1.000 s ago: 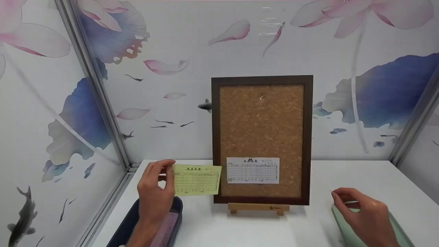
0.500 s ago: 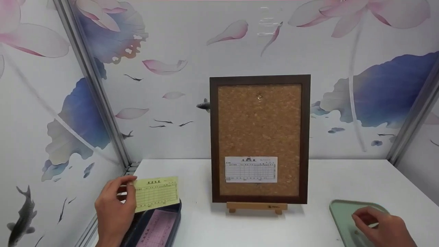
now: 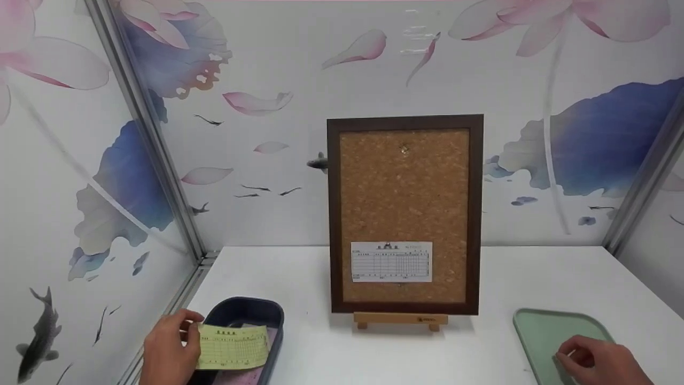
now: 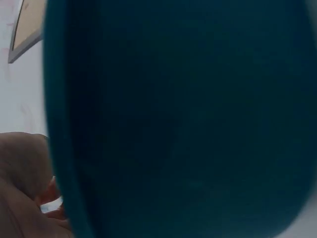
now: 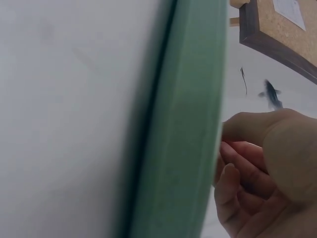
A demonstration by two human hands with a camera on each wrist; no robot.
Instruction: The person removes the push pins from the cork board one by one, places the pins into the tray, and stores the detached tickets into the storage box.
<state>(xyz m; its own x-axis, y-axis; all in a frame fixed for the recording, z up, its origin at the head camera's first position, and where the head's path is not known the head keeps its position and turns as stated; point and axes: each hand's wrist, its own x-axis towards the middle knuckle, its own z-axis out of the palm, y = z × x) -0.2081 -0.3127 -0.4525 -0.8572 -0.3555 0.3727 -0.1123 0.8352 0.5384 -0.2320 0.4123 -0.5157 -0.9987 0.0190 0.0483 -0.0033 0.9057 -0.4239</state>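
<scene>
From where I stand, in the head view, the yellow printed paper slip (image 3: 232, 348) has just come away from beside the brown-framed cork board (image 3: 404, 198) and sunk to 7 o'clock. The left hand (image 3: 170, 347) pinches it by its 9 o'clock edge, so I'd judge the work is now at the dark blue oblong tray (image 3: 251, 310), which the slip hangs over; whether it touches anything inside, I can't tell. A pink printed paper slip (image 3: 240, 377) lies in that tray, partly covered. The right hand (image 3: 604, 361) has drawn back to 4 o'clock, over the pale green rounded tray (image 3: 556, 326). Its thumb and fingertip come close together, but I can't tell whether they hold anything. A white printed paper slip (image 3: 391, 264) sits on the board's lower half.

In the left wrist view, the blue tray's wall fills most of the sight, with the hand at 8 o'clock.

In the right wrist view, the green tray's edge crosses the middle; the curled hand is at 4 o'clock, the board at 2.
</scene>
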